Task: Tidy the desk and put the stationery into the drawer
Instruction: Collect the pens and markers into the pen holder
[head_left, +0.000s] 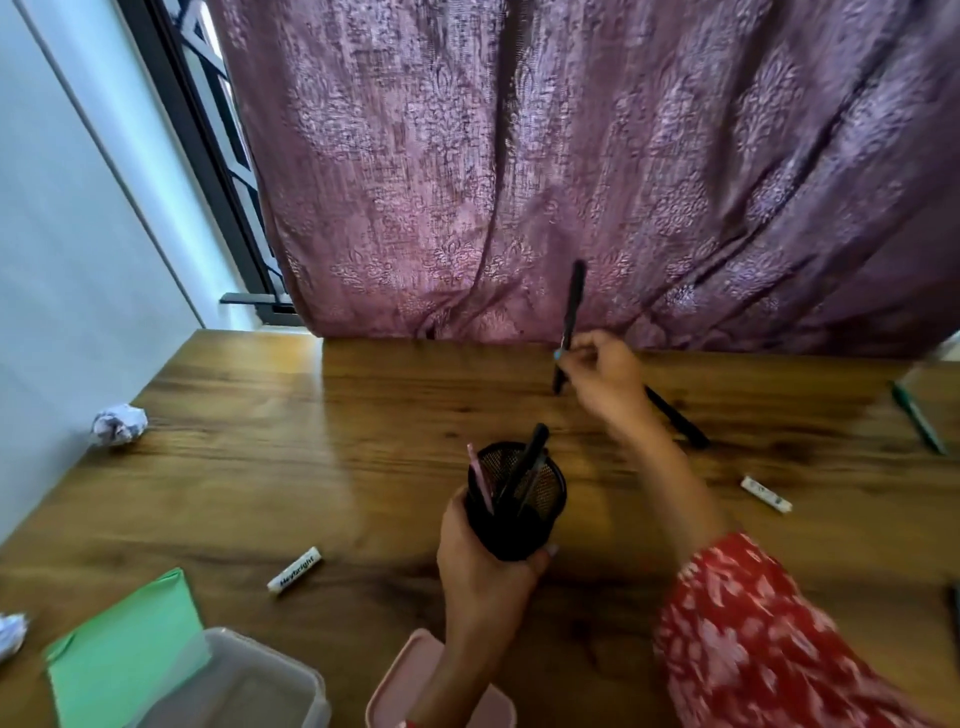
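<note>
A wooden counter (311, 441) seen from above, running back to a mauve patterned curtain (571, 182) along its far edge. At the counter's left edge, against a pale wall, sits a crumpled paper ball (118, 425); a second crumpled ball (10, 634) lies nearer, partly out of view. At the near left, green paper (119, 654) leans by a clear plastic box (249, 686), with a white eraser (294, 570) just beyond on bare wood. A pink box (410, 670) touches the near edge. In the centre, the left hand (483, 571) curls its grip round a black mesh pen holder (514, 504), lifted and tilted, with pens inside. Beyond it, the right hand (602, 374) pinches a black pen (570, 322) upright, near the curtain. Another black pen (680, 423) lies flat just beside that wrist. Further right lie a second white eraser (766, 493) and, close to the right edge, a green pen (919, 423). Broad bare wood stretches between the left-side items and the hands.
</note>
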